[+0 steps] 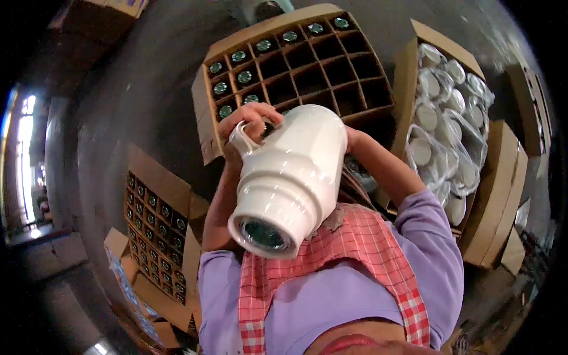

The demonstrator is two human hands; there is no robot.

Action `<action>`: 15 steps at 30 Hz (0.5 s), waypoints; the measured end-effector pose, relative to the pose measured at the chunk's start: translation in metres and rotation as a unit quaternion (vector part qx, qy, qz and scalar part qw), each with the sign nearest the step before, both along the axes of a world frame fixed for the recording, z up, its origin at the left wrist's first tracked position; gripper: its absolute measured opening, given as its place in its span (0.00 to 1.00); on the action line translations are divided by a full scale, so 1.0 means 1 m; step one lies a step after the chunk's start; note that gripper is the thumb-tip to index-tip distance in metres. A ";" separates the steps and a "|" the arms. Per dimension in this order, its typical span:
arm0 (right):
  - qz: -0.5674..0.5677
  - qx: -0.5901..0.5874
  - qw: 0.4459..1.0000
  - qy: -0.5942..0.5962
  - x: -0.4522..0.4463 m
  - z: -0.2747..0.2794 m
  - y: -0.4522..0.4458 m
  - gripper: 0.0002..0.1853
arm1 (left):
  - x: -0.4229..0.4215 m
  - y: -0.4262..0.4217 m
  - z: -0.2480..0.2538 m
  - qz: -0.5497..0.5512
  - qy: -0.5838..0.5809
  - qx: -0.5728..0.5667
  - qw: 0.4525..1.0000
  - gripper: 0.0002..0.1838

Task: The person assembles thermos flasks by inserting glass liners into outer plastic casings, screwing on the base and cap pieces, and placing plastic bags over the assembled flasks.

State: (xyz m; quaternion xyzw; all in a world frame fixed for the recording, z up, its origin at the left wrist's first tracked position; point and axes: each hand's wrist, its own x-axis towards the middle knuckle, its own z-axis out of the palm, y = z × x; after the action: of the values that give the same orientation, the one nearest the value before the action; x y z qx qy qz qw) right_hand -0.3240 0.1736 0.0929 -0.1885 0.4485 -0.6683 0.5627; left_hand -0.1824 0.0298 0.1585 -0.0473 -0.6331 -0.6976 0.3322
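Note:
A glossy white jug [296, 171] with a side handle is held up before my chest, tilted so that its round end faces me. A dark green, glassy disc [263, 234] shows inside that end. My left hand [251, 120] is closed at the jug's handle side, its fingers curled against the upper edge. My right hand [352, 139] is behind the jug's right side; only the part by the wrist shows, and its fingers are hidden. Just beyond the jug is a divided cardboard box [208, 106], with glassy round-topped pieces in some cells.
At right, a carton [407, 83] holds several white pieces in clear plastic. A closed-looking cardboard box [494, 201] stands beside it. At lower left is another divided carton [155, 165] with glassy tops in its cells. Grey floor [160, 89] lies between the boxes.

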 end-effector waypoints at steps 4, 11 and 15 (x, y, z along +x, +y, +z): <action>-0.008 0.006 0.999 -0.036 0.001 -0.006 0.009 0.19 | 0.008 -0.009 -0.026 0.053 -0.093 0.108 0.988 0.12; -0.014 0.016 0.997 -0.077 0.006 -0.016 0.006 0.19 | 0.004 0.016 -0.004 0.109 -0.063 0.249 0.960 0.14; -0.011 0.017 0.995 -0.097 0.010 -0.021 -0.001 0.20 | 0.004 0.015 -0.011 0.133 0.012 0.319 0.938 0.11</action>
State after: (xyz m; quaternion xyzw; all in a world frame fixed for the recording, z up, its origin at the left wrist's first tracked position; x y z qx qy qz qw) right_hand -0.3142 0.1729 0.0719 -0.1081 0.4051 -0.6817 0.5996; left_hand -0.1785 0.0448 0.1476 0.1375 -0.3738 -0.8120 0.4267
